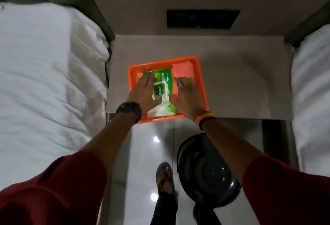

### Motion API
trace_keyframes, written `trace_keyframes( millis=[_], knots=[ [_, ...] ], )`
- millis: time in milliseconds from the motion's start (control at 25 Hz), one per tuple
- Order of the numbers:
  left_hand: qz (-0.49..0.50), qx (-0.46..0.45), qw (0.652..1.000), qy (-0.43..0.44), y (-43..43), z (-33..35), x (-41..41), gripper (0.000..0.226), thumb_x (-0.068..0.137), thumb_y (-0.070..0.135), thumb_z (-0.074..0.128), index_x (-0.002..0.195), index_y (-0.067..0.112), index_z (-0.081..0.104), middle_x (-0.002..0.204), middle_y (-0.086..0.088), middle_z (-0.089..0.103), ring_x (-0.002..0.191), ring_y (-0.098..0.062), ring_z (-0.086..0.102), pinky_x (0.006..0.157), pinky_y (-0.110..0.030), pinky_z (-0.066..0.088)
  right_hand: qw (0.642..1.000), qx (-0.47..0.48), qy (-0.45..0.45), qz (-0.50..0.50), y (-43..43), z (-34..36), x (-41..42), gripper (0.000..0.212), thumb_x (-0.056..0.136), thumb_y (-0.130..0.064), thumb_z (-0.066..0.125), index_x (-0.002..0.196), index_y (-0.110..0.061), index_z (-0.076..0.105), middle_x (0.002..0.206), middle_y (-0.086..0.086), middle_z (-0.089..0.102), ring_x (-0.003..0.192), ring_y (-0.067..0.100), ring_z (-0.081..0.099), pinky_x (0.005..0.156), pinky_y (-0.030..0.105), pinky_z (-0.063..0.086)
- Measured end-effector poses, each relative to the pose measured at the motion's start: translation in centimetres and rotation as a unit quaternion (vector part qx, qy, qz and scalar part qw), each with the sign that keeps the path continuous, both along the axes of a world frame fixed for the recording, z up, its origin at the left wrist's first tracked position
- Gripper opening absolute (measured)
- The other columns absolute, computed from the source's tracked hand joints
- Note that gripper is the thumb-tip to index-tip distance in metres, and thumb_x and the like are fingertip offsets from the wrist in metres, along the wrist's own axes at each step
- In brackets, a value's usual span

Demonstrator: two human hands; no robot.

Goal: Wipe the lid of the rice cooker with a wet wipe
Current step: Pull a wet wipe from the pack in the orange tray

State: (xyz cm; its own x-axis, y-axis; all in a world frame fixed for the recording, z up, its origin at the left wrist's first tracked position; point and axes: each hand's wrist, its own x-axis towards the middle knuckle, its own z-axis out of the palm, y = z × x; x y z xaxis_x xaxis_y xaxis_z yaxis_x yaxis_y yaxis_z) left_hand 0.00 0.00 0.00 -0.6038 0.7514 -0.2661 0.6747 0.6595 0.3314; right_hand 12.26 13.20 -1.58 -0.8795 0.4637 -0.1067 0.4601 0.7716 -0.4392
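A green and white wet wipe pack (161, 89) lies in an orange tray (200, 74) on the bedside table. My left hand (144, 92) rests flat on the pack's left side, thumb near the white flap. My right hand (185, 94) lies on the pack's right edge, fingers spread, thumb touching the flap. Neither hand grips anything that I can see. The dark grey rice cooker (205, 171) with its domed lid stands on the floor below my right forearm, partly hidden by it.
The beige table top (241, 85) stretches right of the tray. White beds flank it, one on the left (44, 81) and one on the right (312, 99). A sandalled foot (165, 176) stands on the glossy tile floor beside the cooker. A dark wall panel (201, 18) sits behind.
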Motion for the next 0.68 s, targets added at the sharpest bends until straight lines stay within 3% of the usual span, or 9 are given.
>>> trace_keyframes(
  millis=[160,240,320,400,520,600,680],
  knots=[
    [0.005,-0.048,0.995,-0.088,0.3,-5.3,-1.7,0.113,0.077,0.04,0.081,0.156,0.024,0.001,0.164,-0.004,0.015,0.149,-0.028,0.023,0.11,-0.049,0.041,0.991,-0.092,-0.064,-0.075,-1.4,-4.8,-2.3,0.047,0.089,-0.009,0.055,0.135,-0.006,0.06,0.135,0.016,0.059,0.13,0.031,0.05,0.106,0.035,0.042],
    [-0.012,-0.025,0.995,-0.093,0.5,-6.6,-1.4,0.115,0.077,0.033,0.082,0.156,0.025,-0.001,0.162,-0.007,0.022,0.143,-0.032,0.033,0.106,-0.048,0.046,0.986,-0.138,-0.005,-0.088,-2.3,-5.3,-2.8,0.045,0.081,0.01,0.051,0.122,0.001,0.067,0.129,0.019,0.062,0.126,0.035,0.054,0.106,0.035,0.041],
    [0.015,0.041,0.995,-0.091,0.3,-7.2,-1.5,0.106,0.08,0.02,0.078,0.156,0.022,0.004,0.156,-0.009,0.033,0.126,-0.033,0.051,0.092,-0.043,0.053,0.978,-0.17,0.077,-0.096,-2.8,-5.2,-2.9,0.047,0.073,0.02,0.047,0.109,0.003,0.072,0.12,0.019,0.066,0.119,0.035,0.059,0.104,0.036,0.045],
    [0.095,0.106,0.98,-0.137,-0.1,-7.5,-1.9,0.098,0.081,0.009,0.074,0.156,0.019,0.011,0.156,-0.008,0.036,0.123,-0.031,0.055,0.095,-0.04,0.053,0.974,-0.16,0.093,-0.13,-3.1,-5.4,-3.2,0.041,0.079,0.012,0.052,0.111,-0.005,0.073,0.119,0.015,0.065,0.116,0.03,0.06,0.1,0.035,0.048],
    [0.152,0.136,0.964,-0.168,-1.0,-8.0,-1.5,0.094,0.082,0.004,0.072,0.154,0.02,0.013,0.153,-0.01,0.04,0.121,-0.032,0.057,0.093,-0.033,0.051,0.992,-0.094,-0.007,-0.083,-3.7,-6.0,-3.6,0.038,0.088,-0.025,0.068,0.124,-0.016,0.069,0.129,0.011,0.055,0.122,0.028,0.053,0.098,0.038,0.049],
    [0.152,0.132,0.965,-0.166,-1.2,-8.2,-1.5,0.096,0.083,0.004,0.072,0.154,0.021,0.011,0.154,-0.01,0.038,0.109,-0.031,0.063,0.083,-0.029,0.051,0.996,-0.049,-0.024,-0.073,-3.9,-6.5,-4.1,0.033,0.089,-0.028,0.066,0.119,-0.015,0.073,0.127,0.011,0.057,0.119,0.029,0.055,0.094,0.04,0.051],
    [0.146,0.14,0.964,-0.174,-1.2,-8.1,-1.5,0.097,0.084,0.003,0.07,0.155,0.02,0.008,0.159,-0.009,0.032,0.115,-0.03,0.06,0.087,-0.025,0.046,0.991,-0.056,0.023,-0.117,-3.9,-6.7,-4.4,0.025,0.093,-0.023,0.063,0.109,-0.009,0.077,0.122,0.012,0.062,0.112,0.029,0.06,0.091,0.038,0.052]
  ],
)
